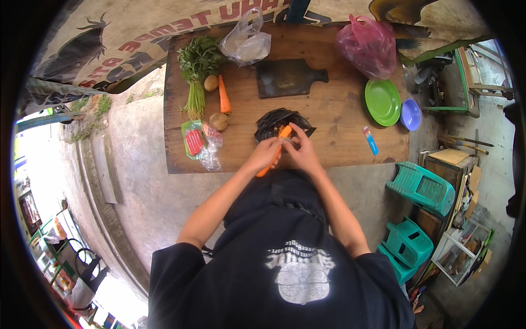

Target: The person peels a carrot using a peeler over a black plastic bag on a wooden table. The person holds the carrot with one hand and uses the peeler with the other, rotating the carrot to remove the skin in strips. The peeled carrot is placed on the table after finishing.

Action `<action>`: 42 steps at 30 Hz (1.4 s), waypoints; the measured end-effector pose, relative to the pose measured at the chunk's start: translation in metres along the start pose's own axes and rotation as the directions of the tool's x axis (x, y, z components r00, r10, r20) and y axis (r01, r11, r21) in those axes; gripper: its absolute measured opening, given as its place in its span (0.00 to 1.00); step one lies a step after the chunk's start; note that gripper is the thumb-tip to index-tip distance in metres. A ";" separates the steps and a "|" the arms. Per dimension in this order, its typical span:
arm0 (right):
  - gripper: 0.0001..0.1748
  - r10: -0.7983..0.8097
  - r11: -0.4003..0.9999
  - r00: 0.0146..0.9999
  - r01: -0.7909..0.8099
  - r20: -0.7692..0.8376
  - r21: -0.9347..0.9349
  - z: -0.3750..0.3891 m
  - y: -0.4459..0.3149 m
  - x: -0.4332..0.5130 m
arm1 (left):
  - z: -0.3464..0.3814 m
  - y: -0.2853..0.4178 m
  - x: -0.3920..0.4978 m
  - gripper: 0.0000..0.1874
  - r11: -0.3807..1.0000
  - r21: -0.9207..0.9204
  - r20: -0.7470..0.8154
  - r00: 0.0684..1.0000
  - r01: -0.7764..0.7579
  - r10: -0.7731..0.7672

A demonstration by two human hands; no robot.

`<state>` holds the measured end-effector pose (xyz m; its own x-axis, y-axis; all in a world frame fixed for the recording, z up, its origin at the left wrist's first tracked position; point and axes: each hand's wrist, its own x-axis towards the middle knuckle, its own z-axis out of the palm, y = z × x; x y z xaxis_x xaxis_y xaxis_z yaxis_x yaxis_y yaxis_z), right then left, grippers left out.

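Note:
My left hand point(264, 155) grips a carrot point(285, 131) that slants with its far end over a crumpled black plastic bag point(273, 118). Against the carrot's upper part, my right hand point(305, 151) pinches a small thin tool point(287, 140), mostly hidden by the fingers. Its index finger reaches to the carrot's far end. Small orange scraps show in the bag's opening. Both hands are above the near edge of a wooden table point(333, 144). Beyond the bag lies a dark cutting board point(283, 78) with its handle to the right.
Leafy greens point(199, 61), potatoes point(218, 121), another carrot point(223, 94) and packaged red sausages point(194, 142) lie left. A clear bag point(246, 43) and pink bag point(365, 47) sit at the back. Rightward are a green plate point(383, 103), purple bowl point(410, 115), blue packet point(370, 141) and stools point(423, 187).

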<state>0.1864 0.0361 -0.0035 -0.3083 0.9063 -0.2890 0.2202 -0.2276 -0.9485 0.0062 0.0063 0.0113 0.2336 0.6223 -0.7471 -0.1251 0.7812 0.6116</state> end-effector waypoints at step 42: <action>0.36 0.408 0.729 0.900 -0.422 0.152 0.539 -0.032 -0.028 -0.010 | -0.013 0.001 0.001 0.22 0.949 0.278 -0.022 0.987 -0.149 0.161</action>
<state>0.2133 0.0451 0.0303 -0.3286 0.6688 -0.6669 -0.2081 -0.7400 -0.6396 -0.0065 0.0084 0.0073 0.1886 0.7411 -0.6444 0.1142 0.6352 0.7639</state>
